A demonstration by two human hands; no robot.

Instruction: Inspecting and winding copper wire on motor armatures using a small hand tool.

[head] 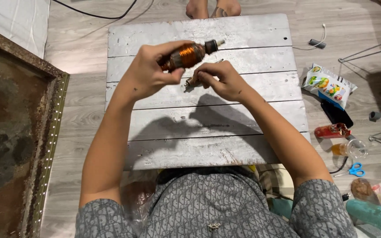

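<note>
The left hand [148, 72] gripped a copper-wound motor part [186, 55] above the grey wooden board [252, 119]; the right hand [223, 81] pinched a small metal piece [193, 81] beneath it. That piece looked easy to drop between the planks.

Copper-wound motor armature [187, 55] in my left hand [148, 75], held above the far middle of the grey plank board. Lies roughly level, tilted slightly up to the right. Shiny orange-brown windings, dark metal shaft end with pale tip sticking out right. Small brownish part [193, 81] pinched in my right hand [221, 81] fingertips, just below armature; too small to identify.
</note>
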